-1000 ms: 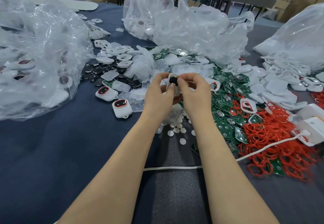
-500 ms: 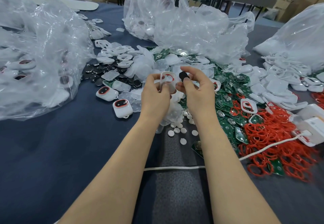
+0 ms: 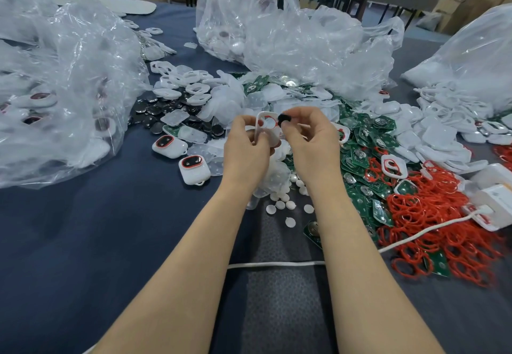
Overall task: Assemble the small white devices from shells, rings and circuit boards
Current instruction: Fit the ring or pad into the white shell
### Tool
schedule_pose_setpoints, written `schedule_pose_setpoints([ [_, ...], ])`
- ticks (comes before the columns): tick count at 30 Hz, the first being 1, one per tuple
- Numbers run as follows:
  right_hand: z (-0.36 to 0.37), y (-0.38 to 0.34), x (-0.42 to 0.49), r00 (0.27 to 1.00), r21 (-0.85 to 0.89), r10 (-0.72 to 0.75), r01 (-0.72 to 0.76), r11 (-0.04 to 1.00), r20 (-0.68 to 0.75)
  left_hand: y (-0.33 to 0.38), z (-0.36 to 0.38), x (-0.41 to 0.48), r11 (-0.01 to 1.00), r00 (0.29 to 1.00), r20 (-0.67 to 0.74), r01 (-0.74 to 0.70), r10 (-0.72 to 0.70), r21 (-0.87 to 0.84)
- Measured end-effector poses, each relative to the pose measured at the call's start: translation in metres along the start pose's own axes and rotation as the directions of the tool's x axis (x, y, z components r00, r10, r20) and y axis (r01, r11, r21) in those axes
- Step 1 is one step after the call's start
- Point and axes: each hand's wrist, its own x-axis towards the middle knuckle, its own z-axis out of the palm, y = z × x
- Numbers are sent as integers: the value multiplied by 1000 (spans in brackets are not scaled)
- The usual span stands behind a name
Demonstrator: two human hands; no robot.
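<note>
Head view over a blue-covered table (image 3: 83,229): at far left, a clear plastic bag (image 3: 55,76) holds what look like completed white units, and two finished devices (image 3: 193,169) with dark, red-rimmed windows lie on the cloth beside it. Behind them sits a heap of black discs (image 3: 166,109). At centre, raised above the table, the left hand (image 3: 245,151) pinches a white shell (image 3: 267,134) that already carries a red ring (image 3: 268,116) around its opening, with the opening itself unfilled. Just to its right, the right hand (image 3: 310,143) pinches a small black piece (image 3: 283,119) between thumb and fingertip, its grip narrow, the piece close to the shell but apart from it. Further right spread green circuit boards (image 3: 365,157), a tangle of loose red rings (image 3: 432,231) and spare shells (image 3: 443,137).

This unit appears partway built, with the ring seated, the black piece yet to go in, and the board and backing presumably to follow. Judging by the heaps of loose parts, much of the batch remains to be assembled.
</note>
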Motion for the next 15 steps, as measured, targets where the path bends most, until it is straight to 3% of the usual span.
schedule_pose_setpoints([
  [4, -1, 0, -2, 995, -149, -79, 88, 985, 67, 1, 1, -1, 999, 999, 19, -27, 26, 46],
  [7, 0, 1, -3, 989, -238, -145, 150, 960, 41, 2, 1, -2, 995, 998, 37, -45, 41, 89],
  [15, -3, 4, -1, 985, -270, -168, 156, 950, -24, 4, 1, -6, 985, 992, 107, -88, 72, 149],
])
